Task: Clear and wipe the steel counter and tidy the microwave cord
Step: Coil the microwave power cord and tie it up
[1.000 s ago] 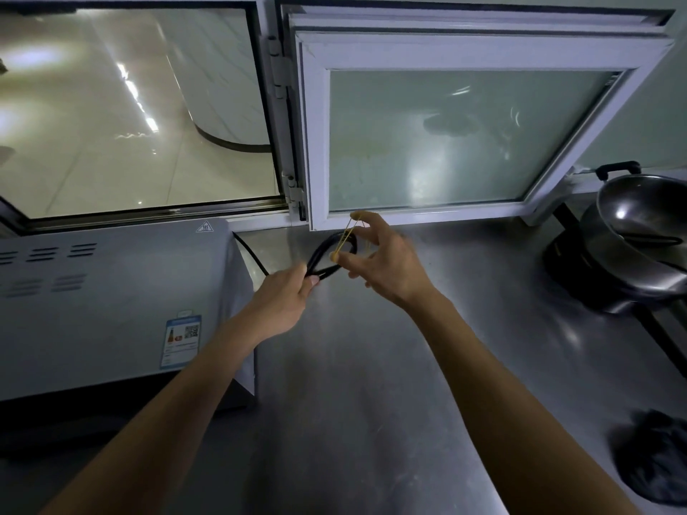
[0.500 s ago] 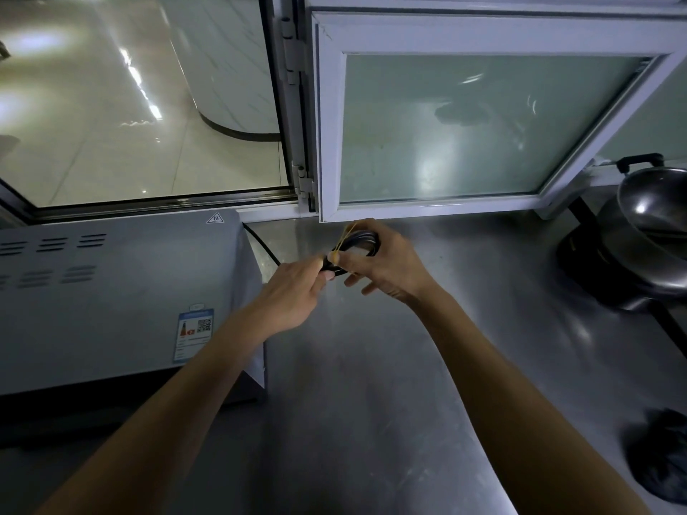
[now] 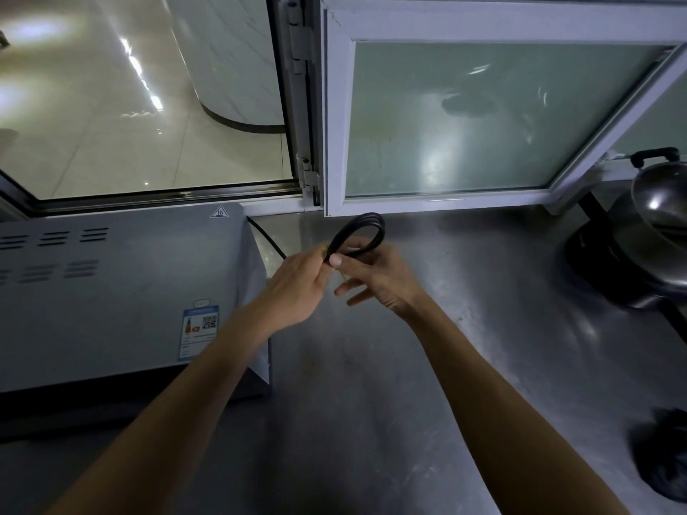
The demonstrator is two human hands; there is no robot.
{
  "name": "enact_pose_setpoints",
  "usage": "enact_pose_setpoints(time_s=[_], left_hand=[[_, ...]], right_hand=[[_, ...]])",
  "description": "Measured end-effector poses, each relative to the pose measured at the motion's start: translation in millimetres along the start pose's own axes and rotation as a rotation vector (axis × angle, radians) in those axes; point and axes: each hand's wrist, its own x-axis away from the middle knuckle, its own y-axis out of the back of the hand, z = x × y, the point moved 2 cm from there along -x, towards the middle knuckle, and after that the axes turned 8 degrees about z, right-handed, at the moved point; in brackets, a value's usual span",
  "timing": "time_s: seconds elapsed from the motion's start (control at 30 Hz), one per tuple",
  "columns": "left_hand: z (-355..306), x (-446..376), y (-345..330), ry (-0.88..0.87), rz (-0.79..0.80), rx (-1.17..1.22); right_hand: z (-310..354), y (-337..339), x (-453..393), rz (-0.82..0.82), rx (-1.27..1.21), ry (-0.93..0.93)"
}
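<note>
The black microwave cord [image 3: 366, 227] is folded into a small loop held above the steel counter [image 3: 371, 384]. My left hand [image 3: 297, 284] grips the loop's lower end. My right hand [image 3: 375, 276] pinches the same bundle with thumb and forefinger, its other fingers spread loosely below. A thin yellowish rubber band shows faintly at the pinch point, mostly hidden by fingers. The rest of the cord runs back behind the grey microwave [image 3: 122, 291] on the left.
A steel wok [image 3: 661, 206] with a black handle sits on a burner at the right. A dark crumpled cloth [image 3: 661, 459] lies at the counter's right front. An open white-framed window [image 3: 483, 117] hangs over the counter's back edge.
The rubber band, stretched by my right hand a second ago, is now down around the cord. My right hand has closed in on the loop, which is now tighter and flatter.
</note>
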Motion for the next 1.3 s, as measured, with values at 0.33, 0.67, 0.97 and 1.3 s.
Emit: enact_pose_setpoints(time_s=[0.33, 0.67, 0.97, 1.3], left_hand=[[17.3, -1.9, 6.1, 0.127, -0.129, 0.191], [23.4, -5.5, -3.5, 0.217, -0.093, 0.260], [23.2, -7.9, 0.0, 0.224, -0.064, 0.248], [24.4, -8.7, -2.4, 0.182, 0.011, 0.234]], right_hand=[[-23.6, 6.7, 4.2, -0.121, 0.203, -0.007], [-19.9, 0.5, 18.1, 0.038, 0.623, 0.118], [-16.1, -8.4, 14.6, 0.001, 0.641, 0.420], [-4.8, -5.4, 10.1, 0.100, 0.534, 0.400]])
